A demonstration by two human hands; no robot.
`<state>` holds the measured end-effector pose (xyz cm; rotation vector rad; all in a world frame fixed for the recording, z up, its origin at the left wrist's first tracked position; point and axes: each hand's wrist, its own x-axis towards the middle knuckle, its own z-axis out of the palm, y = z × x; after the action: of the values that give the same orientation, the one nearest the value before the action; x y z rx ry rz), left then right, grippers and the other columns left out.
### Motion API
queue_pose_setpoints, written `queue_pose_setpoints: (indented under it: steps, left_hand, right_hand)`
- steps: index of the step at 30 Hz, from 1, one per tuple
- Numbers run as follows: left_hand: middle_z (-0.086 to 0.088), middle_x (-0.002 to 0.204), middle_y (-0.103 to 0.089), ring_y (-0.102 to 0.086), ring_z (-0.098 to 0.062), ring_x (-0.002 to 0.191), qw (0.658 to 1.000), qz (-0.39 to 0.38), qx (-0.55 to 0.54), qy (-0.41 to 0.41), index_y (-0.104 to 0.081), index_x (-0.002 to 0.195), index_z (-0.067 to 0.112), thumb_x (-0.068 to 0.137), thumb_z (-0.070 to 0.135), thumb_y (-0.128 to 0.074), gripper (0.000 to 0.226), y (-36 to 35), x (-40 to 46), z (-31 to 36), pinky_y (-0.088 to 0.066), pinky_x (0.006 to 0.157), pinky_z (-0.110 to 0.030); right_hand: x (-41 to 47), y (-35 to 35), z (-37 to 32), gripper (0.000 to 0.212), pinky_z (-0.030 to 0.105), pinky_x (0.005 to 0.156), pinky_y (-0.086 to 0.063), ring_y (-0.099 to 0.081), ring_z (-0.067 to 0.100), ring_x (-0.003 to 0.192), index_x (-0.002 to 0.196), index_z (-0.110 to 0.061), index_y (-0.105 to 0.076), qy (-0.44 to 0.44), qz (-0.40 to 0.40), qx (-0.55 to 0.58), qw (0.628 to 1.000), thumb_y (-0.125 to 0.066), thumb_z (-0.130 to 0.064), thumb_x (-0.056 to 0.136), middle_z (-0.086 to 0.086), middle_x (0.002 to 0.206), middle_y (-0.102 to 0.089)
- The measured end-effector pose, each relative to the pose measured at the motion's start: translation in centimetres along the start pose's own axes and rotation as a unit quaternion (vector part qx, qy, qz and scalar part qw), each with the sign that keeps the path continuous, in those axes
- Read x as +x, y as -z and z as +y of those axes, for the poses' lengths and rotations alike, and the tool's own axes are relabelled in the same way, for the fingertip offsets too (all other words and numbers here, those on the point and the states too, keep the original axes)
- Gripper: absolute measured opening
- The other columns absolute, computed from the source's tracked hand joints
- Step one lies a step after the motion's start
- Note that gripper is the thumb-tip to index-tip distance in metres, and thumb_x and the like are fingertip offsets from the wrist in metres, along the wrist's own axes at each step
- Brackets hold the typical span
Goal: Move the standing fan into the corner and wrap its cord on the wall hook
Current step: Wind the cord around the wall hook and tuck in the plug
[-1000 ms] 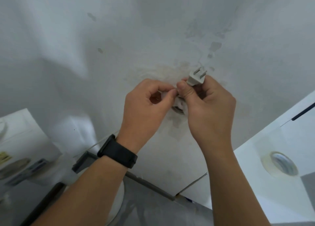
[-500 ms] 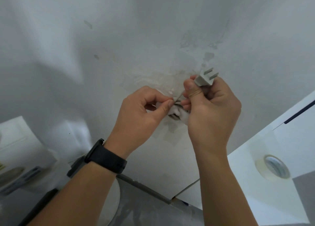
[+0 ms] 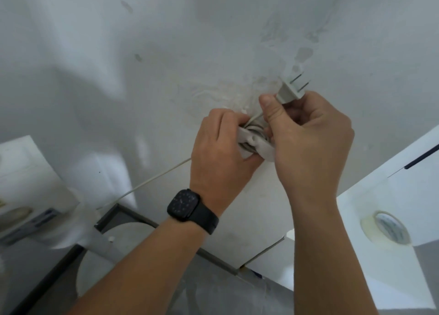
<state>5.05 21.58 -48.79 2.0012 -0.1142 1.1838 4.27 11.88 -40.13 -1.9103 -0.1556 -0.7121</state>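
Our right hand (image 3: 308, 139) pinches the plug (image 3: 291, 90) at one o'clock; our left hand (image 3: 221, 148) curls around the cord (image 3: 147, 183) coiled on the wall hook (image 3: 257, 146).

Plug (image 3: 291, 90) above the hook (image 3: 257, 146), tape roll (image 3: 386, 228) lower right

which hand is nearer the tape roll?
Right. The right hand holds the plug up at the wall hook, on the tape roll's side. The left hand is at the hook's far side.
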Motion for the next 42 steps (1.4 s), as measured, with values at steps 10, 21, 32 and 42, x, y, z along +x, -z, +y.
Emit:
queue_pose_setpoints:
  steps: [10, 21, 32, 42]
  left_hand:
    - [-0.006, 0.106, -0.064, -0.064, -0.024, 0.098, 0.998, -0.022, -0.041, -0.034, -0.070, 0.108, 0.004, 0.071, 0.004, -0.088, 0.041, 0.6, 0.2, -0.7, -0.054, 0.083, -0.047]
    - [0.008, 0.099, -0.070, -0.060, -0.023, 0.099, 0.992, -0.026, 0.055, -0.112, -0.078, 0.110, 0.020, 0.080, 0.026, -0.088, 0.032, 1.6, 1.0, -2.0, -0.042, 0.083, -0.040]
    - [0.003, 0.107, -0.074, -0.065, -0.030, 0.096, 0.989, 0.000, 0.040, -0.142, -0.078, 0.122, 0.018, 0.088, 0.028, -0.083, 0.036, 1.3, 0.7, -3.2, -0.049, 0.085, -0.040]
    - [-0.012, 0.128, -0.058, -0.058, -0.017, 0.120, 0.969, -0.176, -0.116, -0.127, -0.061, 0.141, 0.002, 0.091, 0.003, -0.073, 0.052, 3.6, 1.3, -3.9, -0.051, 0.100, -0.029]
  right_hand:
    - [0.0, -0.3, 0.6, 0.020, 0.020, 0.058, -0.049, -0.067, 0.012, 0.059, 0.080, -0.021, -0.069, 0.036, -0.009, 0.024, 0.999, -0.077, -0.036, 0.091, -0.010, 0.063, -0.068]
    - [-1.6, 1.7, 1.4, 0.008, 0.021, 0.055, -0.050, -0.065, 0.010, 0.058, 0.087, -0.021, -0.071, -0.041, -0.054, 0.136, 0.988, -0.076, -0.022, 0.093, 0.000, 0.065, -0.068]
    - [-7.2, 0.6, 2.4, 0.006, 0.029, 0.057, -0.058, -0.068, 0.019, 0.065, 0.099, -0.014, -0.065, -0.196, -0.104, 0.174, 0.959, -0.062, -0.019, 0.101, 0.010, 0.081, -0.075]
    - [-7.8, -2.1, 3.4, 0.021, 0.030, 0.067, -0.062, -0.074, 0.019, 0.076, 0.094, -0.018, -0.081, -0.270, -0.034, 0.208, 0.940, -0.064, -0.027, 0.101, 0.002, 0.083, -0.078]
